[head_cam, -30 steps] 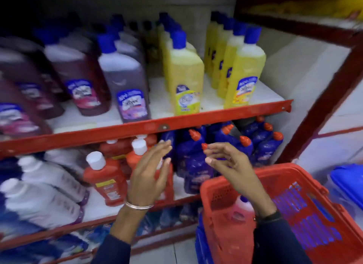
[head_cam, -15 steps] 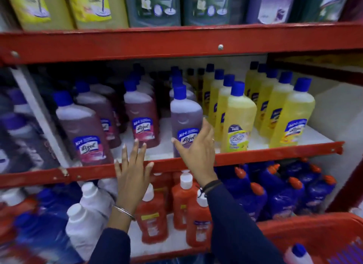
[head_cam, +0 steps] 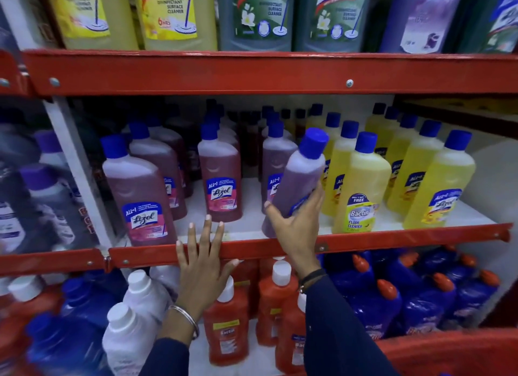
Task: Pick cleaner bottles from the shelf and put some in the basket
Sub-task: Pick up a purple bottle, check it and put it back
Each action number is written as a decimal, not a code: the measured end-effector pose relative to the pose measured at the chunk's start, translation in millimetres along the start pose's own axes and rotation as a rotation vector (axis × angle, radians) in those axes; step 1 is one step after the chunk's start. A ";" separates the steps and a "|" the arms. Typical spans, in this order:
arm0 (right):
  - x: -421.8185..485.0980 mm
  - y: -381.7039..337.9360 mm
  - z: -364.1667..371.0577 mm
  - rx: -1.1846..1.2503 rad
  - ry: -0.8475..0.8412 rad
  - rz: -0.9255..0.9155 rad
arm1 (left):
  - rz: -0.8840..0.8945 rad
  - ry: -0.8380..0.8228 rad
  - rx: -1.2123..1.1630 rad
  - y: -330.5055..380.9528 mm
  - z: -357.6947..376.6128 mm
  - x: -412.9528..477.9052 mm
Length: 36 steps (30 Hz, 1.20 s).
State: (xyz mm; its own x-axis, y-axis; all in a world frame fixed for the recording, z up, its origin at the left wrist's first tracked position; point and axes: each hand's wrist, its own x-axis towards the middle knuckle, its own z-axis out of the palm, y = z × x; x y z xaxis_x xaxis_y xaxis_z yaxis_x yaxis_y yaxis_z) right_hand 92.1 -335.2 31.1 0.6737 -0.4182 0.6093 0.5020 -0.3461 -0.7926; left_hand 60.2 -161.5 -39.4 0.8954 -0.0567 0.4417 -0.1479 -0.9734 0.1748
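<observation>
My right hand (head_cam: 297, 224) grips a purple cleaner bottle with a blue cap (head_cam: 301, 176), tilted to the right at the front of the middle shelf. My left hand (head_cam: 203, 259) is spread flat, fingers apart, against the red front rail of that shelf (head_cam: 392, 240). Pink cleaner bottles (head_cam: 222, 185) stand to the left of the held one, yellow bottles (head_cam: 361, 185) to its right. Only the rim of the red basket (head_cam: 448, 353) shows, at the bottom right.
Large yellow, green and purple bottles (head_cam: 252, 14) fill the top shelf behind a red rail (head_cam: 252, 73). Below, orange bottles (head_cam: 225, 333), white bottles (head_cam: 131, 328) and blue bottles with orange caps (head_cam: 414, 300) crowd the lower shelf. A white upright (head_cam: 78, 174) divides the middle shelf at left.
The view has risen from the basket to the middle shelf. My right hand has closed on the purple bottle and tipped it rightward. My left hand has come to rest on the shelf rail.
</observation>
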 end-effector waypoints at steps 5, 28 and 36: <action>12.3 -30.7 -21.5 0.865 -0.290 0.372 | 0.006 0.009 -0.021 -0.6 1.1 -0.8; 16.1 -37.1 -40.7 0.749 -0.450 0.508 | 0.022 0.003 -0.023 0.1 -3.3 -2.3; 35.4 -23.7 -11.2 -0.037 -0.126 0.141 | 0.010 0.020 -0.013 -1.6 2.2 -0.9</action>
State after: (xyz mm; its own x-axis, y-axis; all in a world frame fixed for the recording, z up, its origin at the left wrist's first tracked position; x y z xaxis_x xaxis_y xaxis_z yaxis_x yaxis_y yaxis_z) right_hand 98.0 -351.2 71.7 0.7996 -0.3570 0.4829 0.3793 -0.3231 -0.8670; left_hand 60.6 -160.3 -42.1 0.8850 -0.0622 0.4615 -0.1628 -0.9698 0.1814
